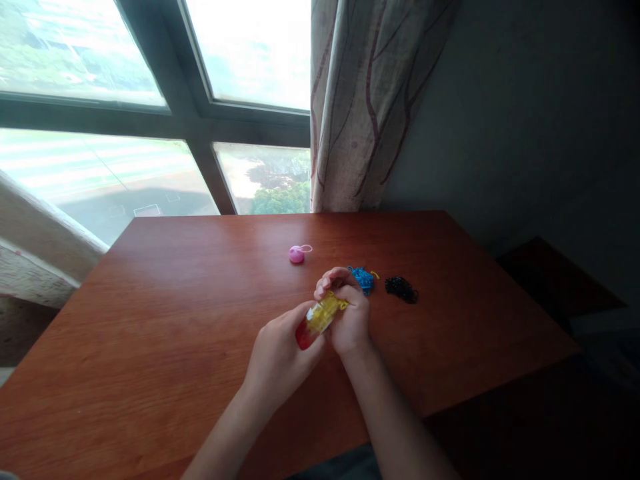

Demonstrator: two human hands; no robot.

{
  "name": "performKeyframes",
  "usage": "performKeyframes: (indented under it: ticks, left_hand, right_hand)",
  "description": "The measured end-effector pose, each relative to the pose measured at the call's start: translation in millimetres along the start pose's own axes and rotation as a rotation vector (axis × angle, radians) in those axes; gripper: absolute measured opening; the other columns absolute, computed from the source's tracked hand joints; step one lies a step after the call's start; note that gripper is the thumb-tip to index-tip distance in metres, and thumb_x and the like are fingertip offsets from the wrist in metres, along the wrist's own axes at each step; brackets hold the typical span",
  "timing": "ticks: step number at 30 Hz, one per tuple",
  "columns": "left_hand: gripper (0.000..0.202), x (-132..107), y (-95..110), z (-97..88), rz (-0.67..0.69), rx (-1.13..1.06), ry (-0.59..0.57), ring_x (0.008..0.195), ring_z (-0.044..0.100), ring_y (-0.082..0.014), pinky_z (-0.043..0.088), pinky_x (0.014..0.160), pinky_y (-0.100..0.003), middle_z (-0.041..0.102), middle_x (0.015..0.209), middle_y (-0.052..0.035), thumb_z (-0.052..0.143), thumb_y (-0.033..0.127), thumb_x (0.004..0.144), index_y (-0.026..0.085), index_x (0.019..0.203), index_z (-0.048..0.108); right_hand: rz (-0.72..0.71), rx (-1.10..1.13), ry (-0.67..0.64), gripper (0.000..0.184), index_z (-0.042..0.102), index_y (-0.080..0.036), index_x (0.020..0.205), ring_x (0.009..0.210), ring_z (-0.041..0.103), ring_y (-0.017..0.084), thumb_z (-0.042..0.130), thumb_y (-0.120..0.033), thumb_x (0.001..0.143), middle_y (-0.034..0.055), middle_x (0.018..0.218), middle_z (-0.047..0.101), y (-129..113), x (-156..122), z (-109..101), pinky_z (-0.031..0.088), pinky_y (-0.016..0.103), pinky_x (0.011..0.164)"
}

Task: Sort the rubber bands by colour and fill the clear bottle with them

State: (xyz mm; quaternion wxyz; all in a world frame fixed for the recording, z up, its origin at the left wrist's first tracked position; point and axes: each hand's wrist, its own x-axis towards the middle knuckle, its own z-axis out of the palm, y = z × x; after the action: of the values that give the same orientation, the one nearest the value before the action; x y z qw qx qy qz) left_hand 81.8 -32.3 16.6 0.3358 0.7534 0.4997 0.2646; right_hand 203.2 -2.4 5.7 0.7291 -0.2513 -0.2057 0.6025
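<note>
In the head view my left hand (281,347) is wrapped round a small clear bottle (313,321), which is tilted up to the right. Red shows in its lower end and yellow in its upper part. My right hand (350,317) is curled over the open upper end. Its fingers are closed on yellow loops (343,305) that look like small rubber bands and stick out at the bottle's mouth. Just beyond the right hand lies a pile of blue rubber bands (363,280), partly hidden by the fingers.
A pink round cap (297,254) with a loop lies farther back on the wooden table (165,320). A pile of black rubber bands (401,289) lies right of the blue one. Behind the table are a window (260,53) and a patterned curtain (360,100).
</note>
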Motion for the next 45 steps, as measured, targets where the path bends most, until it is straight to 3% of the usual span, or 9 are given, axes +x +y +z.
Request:
performKeyframes:
  ticks: [10,17,24,28,32,35,39,45]
  left_hand:
    - [0.024,-0.6,1.6,1.0,-0.002,-0.023,-0.007,0.076,0.063,-0.016,0.045,0.07,-0.022,0.071,0.09,-0.0005,0.056,0.025,0.084,0.021,0.107,0.062]
    - [0.027,-1.8,3.0,1.8,-0.005,-0.042,0.021,0.077,0.064,-0.0163,0.044,0.07,-0.022,0.072,0.091,-0.0001,0.056,0.022,0.082,0.022,0.108,0.063]
    - [0.027,-3.7,2.2,0.0,-0.011,-0.014,-0.023,0.074,0.062,-0.0169,0.043,0.067,-0.022,0.07,0.086,0.0003,0.055,0.019,0.08,0.022,0.106,0.063]
    - [0.025,-4.1,3.2,-2.4,-0.007,0.01,-0.033,0.073,0.062,-0.0168,0.043,0.067,-0.022,0.069,0.084,0.0006,0.055,0.019,0.079,0.022,0.102,0.063]
    - [0.024,-3.4,4.8,-4.6,-0.002,0.02,-0.02,0.073,0.061,-0.0167,0.043,0.067,-0.022,0.069,0.084,0.0005,0.055,0.018,0.079,0.022,0.102,0.063]
    - [0.029,-2.7,5.2,-5.4,0.006,0.017,-0.014,0.076,0.062,-0.0175,0.043,0.068,-0.023,0.07,0.088,-0.0002,0.055,0.017,0.078,0.022,0.105,0.064]
    - [0.031,-2.4,4.9,-5.4,0.012,-0.006,-0.007,0.077,0.063,-0.0172,0.044,0.069,-0.023,0.071,0.089,-0.0001,0.055,0.016,0.078,0.022,0.107,0.064]
    - [0.028,-2.2,2.5,-3.9,0.016,-0.034,-0.009,0.074,0.062,-0.0159,0.042,0.067,-0.022,0.07,0.086,0.0003,0.055,0.015,0.078,0.02,0.103,0.064]
  right_hand:
    - [0.011,0.093,0.081,0.01,0.066,-0.021,0.08,0.064,0.05,0.01,0.061,-0.018,0.072,-0.0028,0.072,0.055,-0.9,3.2,0.7,0.043,0.022,0.061]
    - [-0.02,0.069,0.124,0.006,0.069,-0.02,0.079,0.062,0.053,0.008,0.066,-0.017,0.074,-0.0022,0.073,0.063,-0.8,3.0,2.2,0.043,0.02,0.058]
    - [-0.04,0.028,0.208,0.008,0.07,-0.021,0.083,0.065,0.061,0.01,0.068,-0.02,0.075,-0.0006,0.075,0.071,-4.2,3.8,2.2,0.044,0.02,0.055]
    - [-0.072,-0.071,0.162,0.012,0.07,-0.022,0.09,0.069,0.065,0.011,0.068,-0.021,0.078,0.0021,0.091,0.075,-5.3,1.7,4.2,0.043,0.019,0.055]
    - [-0.066,-0.157,0.06,0.017,0.073,-0.021,0.09,0.09,0.069,0.016,0.065,-0.015,0.076,0.0062,0.113,0.072,-5.4,-1.3,5.2,0.046,0.021,0.06]
    - [-0.042,-0.165,-0.001,0.025,0.075,-0.02,0.088,0.095,0.069,0.019,0.058,-0.011,0.072,0.0071,0.108,0.073,-4.8,-2.4,4.6,0.047,0.023,0.062]
    - [-0.049,-0.124,-0.009,0.031,0.077,-0.02,0.082,0.081,0.069,0.016,0.053,-0.008,0.066,0.0055,0.094,0.075,-3.4,-2.6,2.9,0.046,0.022,0.059]
    - [-0.037,-0.114,-0.056,0.034,0.077,-0.021,0.081,0.078,0.068,0.017,0.05,-0.008,0.064,0.0052,0.092,0.075,-2.9,-3.1,1.6,0.046,0.025,0.061]
